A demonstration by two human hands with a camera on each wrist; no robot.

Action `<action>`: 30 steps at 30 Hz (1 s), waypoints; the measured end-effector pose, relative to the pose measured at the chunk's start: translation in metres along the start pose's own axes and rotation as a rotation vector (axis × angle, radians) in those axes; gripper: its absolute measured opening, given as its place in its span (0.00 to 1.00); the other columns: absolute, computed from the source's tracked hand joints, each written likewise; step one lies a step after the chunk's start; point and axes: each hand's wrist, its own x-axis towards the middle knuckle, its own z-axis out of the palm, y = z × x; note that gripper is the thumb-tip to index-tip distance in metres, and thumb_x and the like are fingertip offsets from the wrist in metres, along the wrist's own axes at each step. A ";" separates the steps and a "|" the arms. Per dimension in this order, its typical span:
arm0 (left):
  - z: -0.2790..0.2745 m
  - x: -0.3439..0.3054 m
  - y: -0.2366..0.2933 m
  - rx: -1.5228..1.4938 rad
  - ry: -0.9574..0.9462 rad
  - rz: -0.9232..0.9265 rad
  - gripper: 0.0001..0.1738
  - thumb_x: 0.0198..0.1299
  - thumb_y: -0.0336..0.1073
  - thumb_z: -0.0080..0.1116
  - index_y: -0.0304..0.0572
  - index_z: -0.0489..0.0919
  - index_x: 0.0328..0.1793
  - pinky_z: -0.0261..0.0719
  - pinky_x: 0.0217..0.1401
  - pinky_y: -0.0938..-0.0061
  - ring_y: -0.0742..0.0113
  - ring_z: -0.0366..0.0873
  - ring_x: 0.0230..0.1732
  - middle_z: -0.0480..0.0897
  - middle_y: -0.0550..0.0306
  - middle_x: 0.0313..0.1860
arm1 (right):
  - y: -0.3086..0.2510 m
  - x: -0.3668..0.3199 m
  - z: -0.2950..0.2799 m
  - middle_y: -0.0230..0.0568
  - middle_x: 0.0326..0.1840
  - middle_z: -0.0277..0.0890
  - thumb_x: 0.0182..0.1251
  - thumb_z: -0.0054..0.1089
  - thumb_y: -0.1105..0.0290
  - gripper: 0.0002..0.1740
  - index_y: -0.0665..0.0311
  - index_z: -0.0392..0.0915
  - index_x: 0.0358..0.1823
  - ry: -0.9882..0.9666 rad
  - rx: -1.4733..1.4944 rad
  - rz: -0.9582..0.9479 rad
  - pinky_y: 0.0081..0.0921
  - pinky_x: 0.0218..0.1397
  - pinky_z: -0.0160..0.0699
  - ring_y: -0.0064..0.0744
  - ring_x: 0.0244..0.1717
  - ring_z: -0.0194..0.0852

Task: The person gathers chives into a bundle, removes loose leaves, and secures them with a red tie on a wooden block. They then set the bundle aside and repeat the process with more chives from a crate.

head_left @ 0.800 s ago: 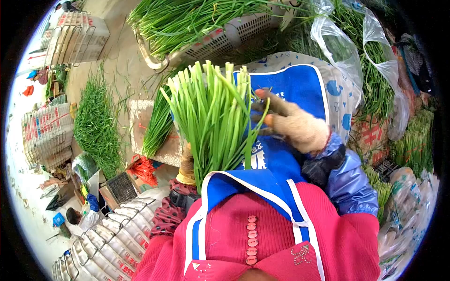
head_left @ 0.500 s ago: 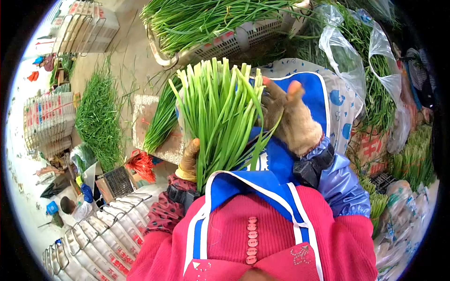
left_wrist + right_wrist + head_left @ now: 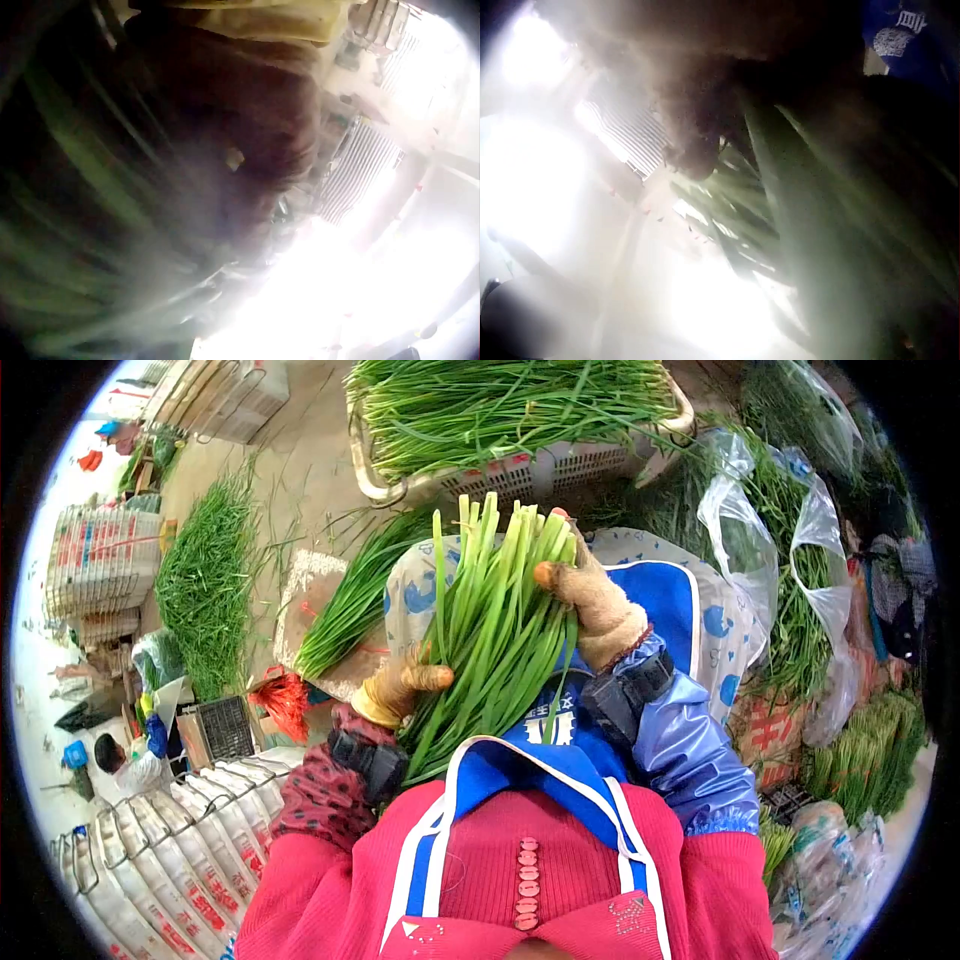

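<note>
Green stalk bundle (image 3: 490,630) at frame centre, tilted, cut ends up. Left hand (image 3: 400,685), gloved: grip closed round the lower stalks, thumb across the front. Right hand (image 3: 590,600), gloved: fingers curled over the bundle's upper right edge. Blue apron (image 3: 660,590) lies beneath; basket (image 3: 560,465) of greens at upper centre.

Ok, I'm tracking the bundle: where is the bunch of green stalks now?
Head view, centre: the bunch of green stalks lies over the apron, held low by the left hand and near its top by the right hand.
</note>
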 end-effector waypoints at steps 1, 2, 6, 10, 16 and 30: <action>-0.010 0.000 0.002 0.027 -0.024 0.002 0.52 0.48 0.41 0.75 0.40 0.61 0.78 0.72 0.70 0.60 0.56 0.73 0.68 0.73 0.49 0.70 | 0.001 0.002 -0.002 0.35 0.71 0.68 0.56 0.75 0.70 0.53 0.52 0.50 0.80 -0.051 0.049 0.010 0.37 0.72 0.68 0.35 0.68 0.68; -0.018 0.000 0.004 0.054 -0.050 0.002 0.53 0.47 0.42 0.75 0.40 0.61 0.79 0.71 0.71 0.60 0.55 0.73 0.68 0.73 0.49 0.71 | 0.003 0.004 -0.008 0.35 0.71 0.68 0.55 0.76 0.71 0.56 0.55 0.47 0.81 -0.100 0.097 0.019 0.37 0.72 0.67 0.35 0.69 0.68; -0.047 0.015 -0.016 -0.217 -0.217 -0.179 0.54 0.48 0.45 0.76 0.40 0.60 0.79 0.68 0.72 0.61 0.56 0.71 0.70 0.72 0.49 0.71 | -0.006 0.006 -0.010 0.36 0.74 0.66 0.48 0.82 0.67 0.59 0.57 0.51 0.80 -0.330 0.051 0.043 0.36 0.75 0.62 0.36 0.73 0.63; -0.024 0.032 -0.008 0.145 -0.176 0.141 0.57 0.49 0.46 0.77 0.40 0.56 0.81 0.63 0.75 0.65 0.62 0.66 0.73 0.68 0.52 0.75 | -0.032 -0.010 -0.007 0.37 0.73 0.67 0.47 0.82 0.63 0.57 0.62 0.57 0.78 -0.285 -0.193 0.077 0.34 0.74 0.62 0.33 0.70 0.66; 0.015 0.009 0.033 0.507 -0.086 0.085 0.49 0.63 0.38 0.62 0.41 0.46 0.85 0.49 0.80 0.70 0.65 0.55 0.79 0.61 0.52 0.80 | -0.027 -0.020 -0.022 0.39 0.63 0.76 0.47 0.81 0.44 0.54 0.64 0.66 0.71 -0.176 -0.373 0.043 0.33 0.65 0.74 0.33 0.62 0.75; 0.042 0.047 0.037 0.804 -0.107 0.224 0.30 0.78 0.55 0.39 0.34 0.77 0.63 0.75 0.56 0.72 0.69 0.79 0.51 0.84 0.54 0.50 | -0.023 -0.020 0.000 0.43 0.68 0.71 0.47 0.83 0.68 0.62 0.54 0.49 0.81 -0.202 -0.116 -0.062 0.36 0.66 0.73 0.39 0.63 0.74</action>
